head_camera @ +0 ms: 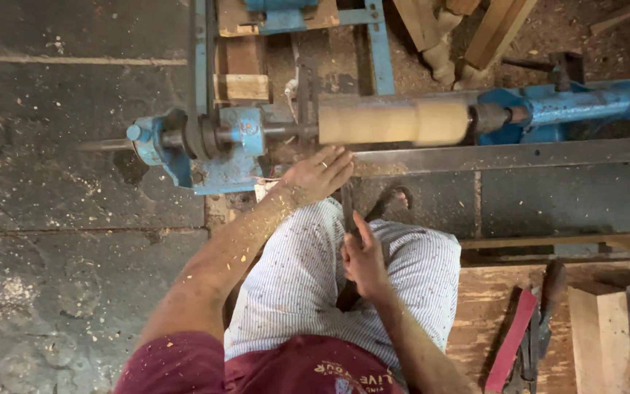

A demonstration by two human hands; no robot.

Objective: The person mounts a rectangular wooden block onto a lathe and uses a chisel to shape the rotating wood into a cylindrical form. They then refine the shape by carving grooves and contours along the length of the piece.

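Off to the left of the hands stands the blue headstock (213,146) of a wood lathe, low over the stone floor (60,219), which is strewn with shavings. The left hand (319,175) lies flat and open-fingered just below the left end of the wooden cylinder (391,122) mounted between the centres, pressing down on the upper end of a dark turning tool (347,208). The right hand (364,261) sits nearer the body, closed around the lower part of that tool above the striped trousers (293,284).

By the look of it the turning is partly done: the blank is already round and pale, with one shallow shoulder cut toward its right end, yet no finer shaping shows, so most of the profile seems left to cut.

To the right of the hands runs the blue tailstock (570,106). Lower right, on a board (486,321), lie a red flat strip (512,339), some dark-handled tools (545,314) and a pale wood block (599,335). No packages, labels or signs are visible near the hands.
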